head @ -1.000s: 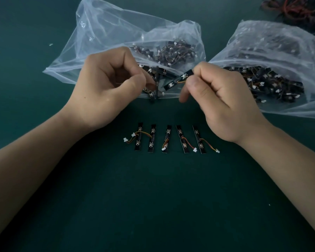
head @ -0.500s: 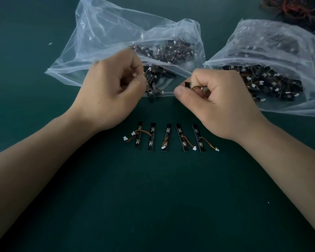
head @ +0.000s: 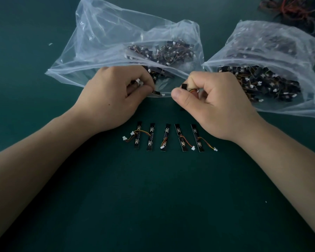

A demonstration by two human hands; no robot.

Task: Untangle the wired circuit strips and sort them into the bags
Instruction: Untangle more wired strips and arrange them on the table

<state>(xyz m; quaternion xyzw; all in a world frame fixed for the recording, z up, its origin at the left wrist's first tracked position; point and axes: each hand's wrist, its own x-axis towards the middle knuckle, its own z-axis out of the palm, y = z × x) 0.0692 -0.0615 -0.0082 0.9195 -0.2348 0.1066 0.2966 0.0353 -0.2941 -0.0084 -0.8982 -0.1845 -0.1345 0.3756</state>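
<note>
Left hand [head: 113, 99], grip pinching a strip [head: 156, 93], and right hand [head: 216, 104], pinching a second strip [head: 184, 86], hold them apart, likely freeing wires. Five strips [head: 166, 137] lie in a row at 6 o'clock; two bags [head: 116, 48] at 12 on the counter [head: 153, 197]

five strips [head: 168, 136] in row on table [head: 153, 206] | two bags [head: 116, 51] behind

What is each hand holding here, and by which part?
Left hand grips one circuit strip, mostly hidden inside it; right hand pinches another strip near its wires.
</note>
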